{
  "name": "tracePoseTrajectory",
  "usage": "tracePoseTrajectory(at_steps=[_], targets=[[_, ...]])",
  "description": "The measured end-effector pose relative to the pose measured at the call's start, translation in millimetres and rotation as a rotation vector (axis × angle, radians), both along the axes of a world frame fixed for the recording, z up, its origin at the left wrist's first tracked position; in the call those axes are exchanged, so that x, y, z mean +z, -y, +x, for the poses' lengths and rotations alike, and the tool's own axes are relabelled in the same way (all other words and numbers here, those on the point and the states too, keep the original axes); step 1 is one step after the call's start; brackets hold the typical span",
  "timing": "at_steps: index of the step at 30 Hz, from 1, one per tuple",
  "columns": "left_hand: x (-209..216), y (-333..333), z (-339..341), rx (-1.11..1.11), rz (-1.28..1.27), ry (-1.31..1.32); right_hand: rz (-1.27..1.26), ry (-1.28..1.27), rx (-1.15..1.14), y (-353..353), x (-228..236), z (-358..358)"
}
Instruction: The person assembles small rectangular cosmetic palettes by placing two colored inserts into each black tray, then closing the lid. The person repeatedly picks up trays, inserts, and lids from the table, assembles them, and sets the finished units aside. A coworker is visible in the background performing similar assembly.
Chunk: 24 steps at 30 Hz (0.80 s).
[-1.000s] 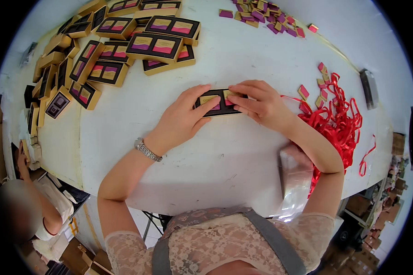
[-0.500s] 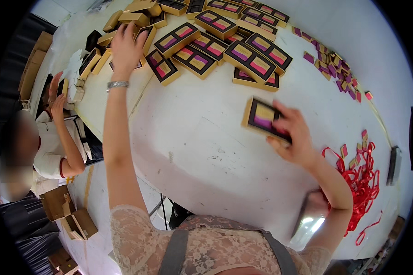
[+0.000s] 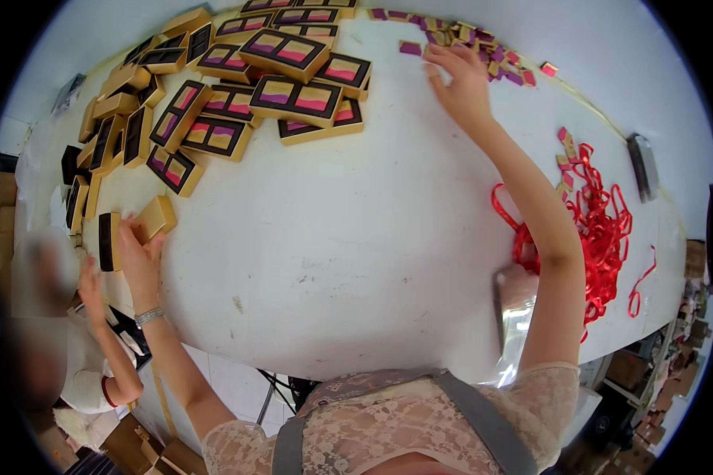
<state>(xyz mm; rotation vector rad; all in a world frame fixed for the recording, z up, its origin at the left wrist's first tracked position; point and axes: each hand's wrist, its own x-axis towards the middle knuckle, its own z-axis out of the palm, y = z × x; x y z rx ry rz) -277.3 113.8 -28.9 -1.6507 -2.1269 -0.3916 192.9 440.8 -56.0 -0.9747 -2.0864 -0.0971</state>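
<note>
My left hand [image 3: 140, 265] is at the left side of the table, its thumb and fingers around a gold box [image 3: 157, 217] that sits tilted. Just left of those fingers stands a narrow box with a black inside [image 3: 109, 242]. At the far side my right hand [image 3: 463, 89] reaches over a heap of small purple, pink and gold squares [image 3: 495, 55]. Its thumb is apart from the fingers, and no piece shows between them. Several gold boxes with two windows [image 3: 297, 99], filled with coloured squares, are piled at the far left of centre.
Black-lined gold boxes [image 3: 138, 134] stand at the left. Red ribbon [image 3: 602, 245] lies tangled at the right, near a clear plastic pack [image 3: 517, 309] and a dark case [image 3: 642, 167]. A co-worker's hand [image 3: 91, 289] is close to my left hand.
My right hand has let go of the windowed gold box and moved to the far heap of squares. My left hand has come nearer from the far boxes. The view has shifted right.
</note>
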Motion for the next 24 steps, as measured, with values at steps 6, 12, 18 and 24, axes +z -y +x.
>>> tracePoseTrajectory(at_steps=[6,12,18,24], targets=[[23,7,100,-0.313,-0.351,0.492,-0.023,0.205,-0.303,-52,-28,60],[47,-72,200,-0.844,-0.87,0.686,-0.15,0.238,-0.295,-74,-31,61],[22,-108,230,-0.811,-0.7,0.228,-0.184,0.38,-0.147,24,10,52],[40,-49,252,-0.77,-0.427,0.445,-0.614,0.267,0.214,93,37,95]])
